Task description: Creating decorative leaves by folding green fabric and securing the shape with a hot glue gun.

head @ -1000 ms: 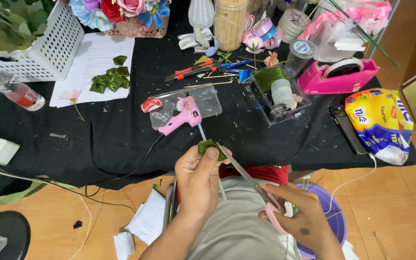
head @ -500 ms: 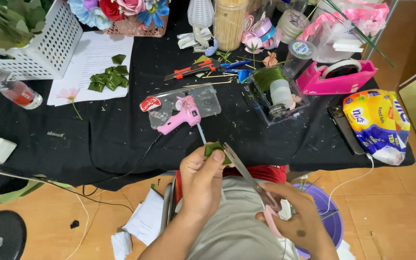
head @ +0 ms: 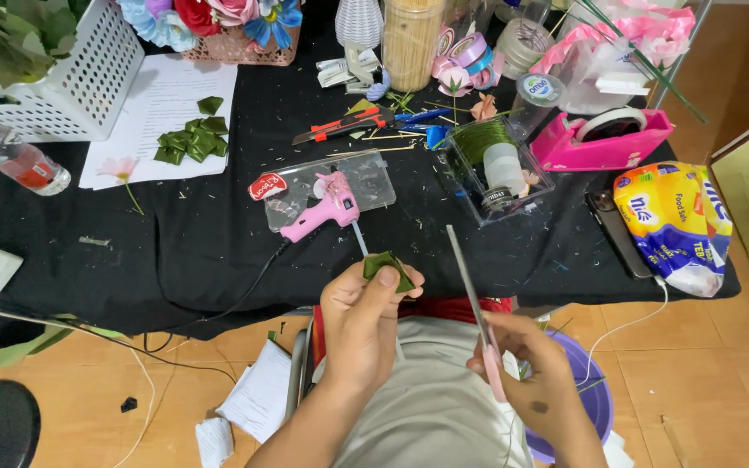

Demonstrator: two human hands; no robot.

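One folded green leaf piece [head: 387,267]: my left hand [head: 361,325] is pinching it; my right hand [head: 526,381] is gripping scissors [head: 470,290], blades pointing up-left, just right of it.

The folded leaf piece [head: 387,267] sits pinched atop the left hand [head: 364,322], with the scissors [head: 472,299] at its three o'clock, rising from the right hand [head: 537,381]. The glue gun [head: 322,211] lies on the table [head: 201,243] at the leaf's eleven o'clock, and the tape dispenser [head: 604,139] stands at one o'clock.
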